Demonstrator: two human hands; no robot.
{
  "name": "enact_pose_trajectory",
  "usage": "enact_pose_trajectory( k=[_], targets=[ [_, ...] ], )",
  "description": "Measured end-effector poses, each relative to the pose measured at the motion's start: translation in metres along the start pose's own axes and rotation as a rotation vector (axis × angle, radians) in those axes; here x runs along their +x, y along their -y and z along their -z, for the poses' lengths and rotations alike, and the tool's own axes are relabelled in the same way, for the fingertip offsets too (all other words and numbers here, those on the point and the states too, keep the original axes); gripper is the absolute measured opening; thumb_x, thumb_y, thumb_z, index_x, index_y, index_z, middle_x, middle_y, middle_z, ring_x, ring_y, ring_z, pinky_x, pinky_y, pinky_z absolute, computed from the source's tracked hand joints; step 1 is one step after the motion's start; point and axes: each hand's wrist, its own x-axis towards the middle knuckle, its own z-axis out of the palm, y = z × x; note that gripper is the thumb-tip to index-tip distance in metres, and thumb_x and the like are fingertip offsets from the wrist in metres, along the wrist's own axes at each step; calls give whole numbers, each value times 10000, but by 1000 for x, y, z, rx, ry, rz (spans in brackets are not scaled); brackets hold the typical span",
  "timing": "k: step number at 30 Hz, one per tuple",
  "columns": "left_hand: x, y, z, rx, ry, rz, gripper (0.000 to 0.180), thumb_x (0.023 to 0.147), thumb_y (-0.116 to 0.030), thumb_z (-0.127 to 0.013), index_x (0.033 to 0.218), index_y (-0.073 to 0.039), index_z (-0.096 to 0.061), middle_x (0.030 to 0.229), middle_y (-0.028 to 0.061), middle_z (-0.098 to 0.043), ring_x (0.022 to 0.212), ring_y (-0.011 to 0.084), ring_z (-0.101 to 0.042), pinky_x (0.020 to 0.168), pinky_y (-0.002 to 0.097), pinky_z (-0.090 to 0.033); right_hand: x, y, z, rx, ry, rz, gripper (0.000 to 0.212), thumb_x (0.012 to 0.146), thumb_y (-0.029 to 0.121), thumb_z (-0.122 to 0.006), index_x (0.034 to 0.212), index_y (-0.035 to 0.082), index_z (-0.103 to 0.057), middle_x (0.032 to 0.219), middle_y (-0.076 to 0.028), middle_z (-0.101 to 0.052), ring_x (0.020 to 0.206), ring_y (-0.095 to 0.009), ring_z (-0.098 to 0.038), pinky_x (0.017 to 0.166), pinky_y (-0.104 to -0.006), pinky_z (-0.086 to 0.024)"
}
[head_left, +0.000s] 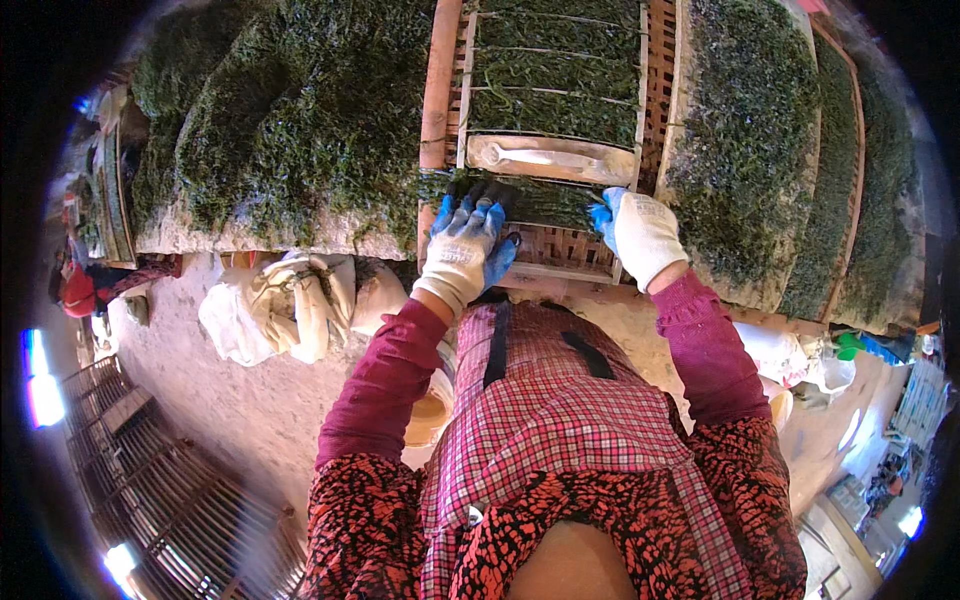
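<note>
A long frame point(464, 100) with pale side rails lies ahead of me, crossed by thin strips over shredded dark green leafy strands point(550, 70). Across it rests a wooden board with a pale handle point(550, 158). My left hand point(465, 245), in a white glove with blue, darkened fingertips, lies with fingers apart on the strands at the frame's near left. At the near right rail is my right hand point(642, 230), gloved alike, its fingers curled together at the edge of the strands. Whatever they grip is hidden. Woven slats point(570, 248) show below the strands.
Heaps of the same green strands point(330, 120) cover the surface at left. More lie on panels point(745, 130) at right. White sacks point(290, 305) stand below at left, near a slatted rack point(170, 480). Another person in red point(80, 290) is at far left.
</note>
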Motion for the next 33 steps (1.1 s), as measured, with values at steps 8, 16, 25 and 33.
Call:
enact_pose_trajectory(
  k=[8, 16, 25, 33],
  targets=[
    [0, 4, -1, 65, 60, -57, 523, 879, -393, -601, 1279, -56, -597, 1309, 181, -604, 1244, 365, -537, 1135, 487, -328, -11, -5, 37, -984, -205, 293, 158, 858, 259, -656, 845, 105, -688, 728, -134, -687, 679, -335, -680, 603, -450, -528],
    [-2, 9, -14, 36, -51, -68, 452, 867, -346, -622, 1207, -49, -621, 1223, 175, -648, 1139, 373, -602, 1070, 490, -403, -26, 9, 68, -1333, -443, 153, 274, 802, 267, -716, 1034, 151, -629, 969, -65, -640, 890, -261, -647, 671, -425, -521],
    [-2, 7, -13, 138, 4, -57, 428, 854, -369, -624, 1176, -89, -638, 1217, 143, -661, 1098, 335, -613, 1035, 522, -408, -25, 1, 9, -741, -207, 696, 210, 875, 194, -640, 1054, 84, -626, 924, -144, -662, 815, -306, -656, 681, -417, -550],
    [-9, 17, -26, 119, 88, 19, 463, 863, -409, -595, 1240, -141, -611, 1303, 132, -630, 1208, 386, -569, 1044, 644, -342, -3, 2, 174, -971, -744, -93, 571, 833, 375, -746, 1345, 219, -546, 1448, -166, -480, 1321, -383, -469, 1091, -615, -325]
  ],
)
